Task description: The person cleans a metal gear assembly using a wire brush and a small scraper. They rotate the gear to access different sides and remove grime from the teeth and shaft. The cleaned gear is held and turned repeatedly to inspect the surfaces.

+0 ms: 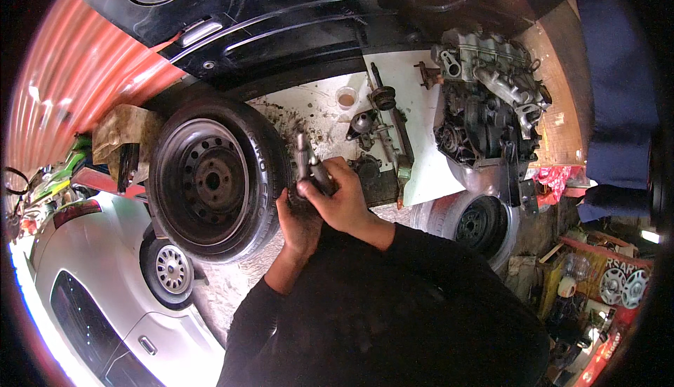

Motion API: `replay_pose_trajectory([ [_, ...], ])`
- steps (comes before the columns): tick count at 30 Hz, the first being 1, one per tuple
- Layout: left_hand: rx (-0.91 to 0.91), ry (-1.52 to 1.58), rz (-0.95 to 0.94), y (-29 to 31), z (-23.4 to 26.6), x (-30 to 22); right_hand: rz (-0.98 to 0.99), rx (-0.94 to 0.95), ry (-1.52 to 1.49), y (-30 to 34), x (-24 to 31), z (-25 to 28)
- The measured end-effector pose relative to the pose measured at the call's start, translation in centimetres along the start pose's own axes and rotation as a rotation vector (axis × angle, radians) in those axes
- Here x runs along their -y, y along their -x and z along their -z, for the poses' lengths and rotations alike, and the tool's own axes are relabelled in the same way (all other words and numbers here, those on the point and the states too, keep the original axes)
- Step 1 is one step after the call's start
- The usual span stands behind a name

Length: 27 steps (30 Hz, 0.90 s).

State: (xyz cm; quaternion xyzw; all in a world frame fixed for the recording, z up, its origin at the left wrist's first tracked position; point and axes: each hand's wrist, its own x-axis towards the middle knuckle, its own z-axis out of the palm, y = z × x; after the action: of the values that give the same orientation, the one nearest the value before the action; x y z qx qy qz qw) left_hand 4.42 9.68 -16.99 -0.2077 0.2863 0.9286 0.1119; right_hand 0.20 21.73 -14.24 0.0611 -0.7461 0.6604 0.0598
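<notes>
In front of my chest, both hands are closed around a dark metal car part with two rod-like ends pointing up. My right hand wraps round it from the right, thumb across the front. Below and to the left, my left hand cups its lower end, which the fingers largely hide. Just left of my hands stands a car wheel with a black tyre and steel rim. Beyond them, greasy metal parts and a shaft with a rubber boot lie on a white board, near a small cup.
An engine stands at the right, with another wheel below it. A dark vehicle panel spans the far side. At the lower left is a silver car. Clutter and hubcaps fill the lower right.
</notes>
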Motion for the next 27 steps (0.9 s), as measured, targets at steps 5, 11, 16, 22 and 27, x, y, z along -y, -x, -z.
replay_pose_trajectory([
  [5, -0.025, -0.614, 0.100, -0.3, -0.8, -0.1, -0.360, -0.063, -0.335, 0.0, -5.1, 1.6],
  [11, 0.344, -1.558, 0.165, -7.4, 2.3, 3.7, -0.601, -0.220, 0.053, 2.2, -13.4, 8.9],
  [16, 0.438, -1.585, 0.058, -9.2, 3.8, 6.6, -0.517, -0.267, 0.706, -1.8, -20.6, 17.9],
  [22, 0.586, -1.683, 0.022, -9.2, 2.7, 7.5, -0.725, -0.247, 0.907, -5.9, -25.0, 22.3],
  [27, 0.562, -1.847, 0.063, -9.3, 1.9, 7.6, -0.794, -0.210, 0.938, -7.2, -26.7, 21.8],
])
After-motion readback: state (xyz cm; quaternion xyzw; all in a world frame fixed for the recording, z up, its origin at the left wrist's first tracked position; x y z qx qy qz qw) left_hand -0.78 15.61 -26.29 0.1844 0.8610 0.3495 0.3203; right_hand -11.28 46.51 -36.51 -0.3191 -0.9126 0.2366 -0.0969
